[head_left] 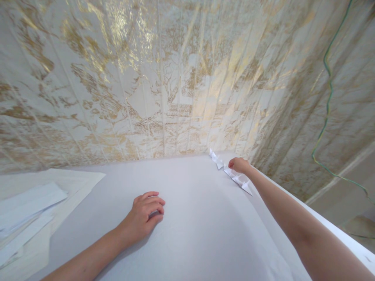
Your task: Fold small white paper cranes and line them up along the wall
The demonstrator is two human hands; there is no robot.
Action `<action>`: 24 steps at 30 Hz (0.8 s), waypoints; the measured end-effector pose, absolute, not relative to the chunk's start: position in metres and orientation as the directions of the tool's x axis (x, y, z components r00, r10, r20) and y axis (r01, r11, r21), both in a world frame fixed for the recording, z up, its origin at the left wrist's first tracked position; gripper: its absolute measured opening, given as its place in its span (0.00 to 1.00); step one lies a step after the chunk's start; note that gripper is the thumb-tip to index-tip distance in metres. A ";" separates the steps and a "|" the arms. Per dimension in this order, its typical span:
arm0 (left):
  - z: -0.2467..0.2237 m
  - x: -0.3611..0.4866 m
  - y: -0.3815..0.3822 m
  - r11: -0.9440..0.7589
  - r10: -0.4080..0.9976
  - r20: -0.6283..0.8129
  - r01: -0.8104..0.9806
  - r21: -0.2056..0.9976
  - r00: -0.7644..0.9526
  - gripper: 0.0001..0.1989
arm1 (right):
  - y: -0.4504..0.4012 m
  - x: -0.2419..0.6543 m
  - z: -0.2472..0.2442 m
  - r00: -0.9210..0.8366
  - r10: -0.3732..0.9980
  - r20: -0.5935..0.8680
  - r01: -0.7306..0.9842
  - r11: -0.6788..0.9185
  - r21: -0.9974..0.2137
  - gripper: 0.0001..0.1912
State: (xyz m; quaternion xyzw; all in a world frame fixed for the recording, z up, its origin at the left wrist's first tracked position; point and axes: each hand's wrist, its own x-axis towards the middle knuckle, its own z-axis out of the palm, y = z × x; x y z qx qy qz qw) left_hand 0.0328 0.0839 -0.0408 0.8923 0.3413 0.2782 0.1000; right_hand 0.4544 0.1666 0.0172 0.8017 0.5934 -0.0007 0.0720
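Observation:
Small folded white paper figures, probably origami cranes point(216, 159), stand in a slanting row near the far right of the white table point(187, 234). My right hand point(239, 165) reaches over the middle of this row with its fingers pinched together. Whatever is between those fingertips is hidden, though more folded paper figures point(241, 183) sit just below and in front of it. Lower and to the left, my left hand point(148, 214) rests on the tabletop, fingers loosely bent and apart, holding nothing.
At the left lie large cream sheets point(77, 181) with a stack of white paper strips point(32, 203) on them. A patterned gold and white wall point(164, 78) rises behind the table. On the right hangs a green-yellow wire point(326, 101), beyond the table's edge.

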 end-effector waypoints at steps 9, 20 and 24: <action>-0.044 0.032 0.084 -0.745 0.666 0.426 0.551 0.374 0.612 0.05 | 0.147 0.465 0.023 0.198 0.969 -0.148 0.980 -0.192 0.054 0.05; -0.042 0.033 0.084 -0.726 0.688 0.384 0.577 0.374 0.616 0.05 | 0.182 0.453 0.021 0.263 0.964 0.046 0.965 -0.263 -0.002 0.15; -0.040 0.033 0.081 -0.711 0.702 0.347 0.589 0.383 0.622 0.05 | 0.198 0.448 0.008 0.241 0.971 -0.007 0.970 -0.241 0.011 0.15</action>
